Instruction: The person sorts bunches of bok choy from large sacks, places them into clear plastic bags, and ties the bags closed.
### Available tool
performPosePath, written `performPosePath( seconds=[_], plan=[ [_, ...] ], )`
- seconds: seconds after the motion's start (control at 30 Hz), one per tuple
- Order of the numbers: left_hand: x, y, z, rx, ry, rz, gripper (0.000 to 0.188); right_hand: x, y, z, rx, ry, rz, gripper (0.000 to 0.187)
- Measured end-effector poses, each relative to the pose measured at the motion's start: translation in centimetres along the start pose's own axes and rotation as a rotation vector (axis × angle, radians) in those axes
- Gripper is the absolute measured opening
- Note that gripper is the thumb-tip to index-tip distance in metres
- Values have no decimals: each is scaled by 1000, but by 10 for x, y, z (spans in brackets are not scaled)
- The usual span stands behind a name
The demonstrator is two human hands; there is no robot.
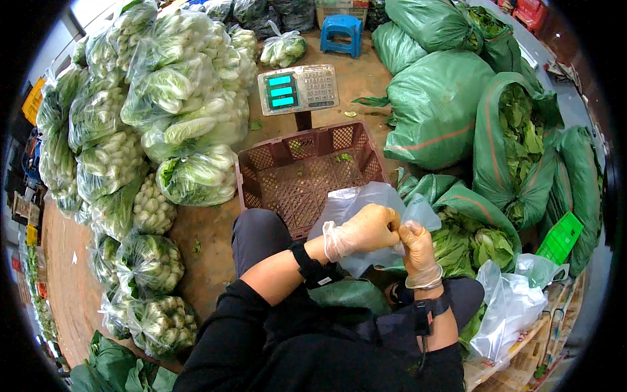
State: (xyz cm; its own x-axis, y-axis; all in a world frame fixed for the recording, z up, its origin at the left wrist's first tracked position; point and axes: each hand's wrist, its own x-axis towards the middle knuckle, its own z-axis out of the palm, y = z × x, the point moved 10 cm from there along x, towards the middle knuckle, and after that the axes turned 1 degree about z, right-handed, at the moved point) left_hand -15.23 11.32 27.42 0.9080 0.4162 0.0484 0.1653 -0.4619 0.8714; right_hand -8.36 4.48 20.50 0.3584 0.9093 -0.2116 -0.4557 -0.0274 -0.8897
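Over my lap, both hands, in thin clear gloves, are closed on a clear plastic bag (353, 197). My left hand (369, 228) is a fist with its knuckles upward, and my right hand (418, 248) pinches the plastic close beside it. The bag spreads out behind and below my left hand and looks unfilled. Part of it hangs over the near right edge of a brown plastic crate (245, 176), which holds only a few leaf scraps. Right of my hands, an open green sack shows leafy greens (491, 247).
A scale display (298, 89) stands behind the crate. Clear bags of leafy vegetables (173, 91) pile up at left. Stuffed green sacks (434, 108) crowd the right. Loose plastic bags (509, 310) and a green plastic piece (560, 236) lie near right. A blue stool (341, 34) is far back.
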Motion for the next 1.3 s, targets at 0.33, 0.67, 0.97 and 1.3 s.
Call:
performPosePath(
  seconds=[0.33,0.67,0.97,1.3],
  plan=[
    [0,-20,-21,-108,103,-69,12,0,-20,28,127,94,24,17],
    [7,-22,3,-425,6,-234,21,5,-8,-5,-170,118,-53,12],
    [6,-45,12,-511,-143,-268,15,3,-19,8,-261,-10,-138,22],
    [7,-41,-7,-148,76,-239,12,16,8,1,375,26,16,7]
  ],
)
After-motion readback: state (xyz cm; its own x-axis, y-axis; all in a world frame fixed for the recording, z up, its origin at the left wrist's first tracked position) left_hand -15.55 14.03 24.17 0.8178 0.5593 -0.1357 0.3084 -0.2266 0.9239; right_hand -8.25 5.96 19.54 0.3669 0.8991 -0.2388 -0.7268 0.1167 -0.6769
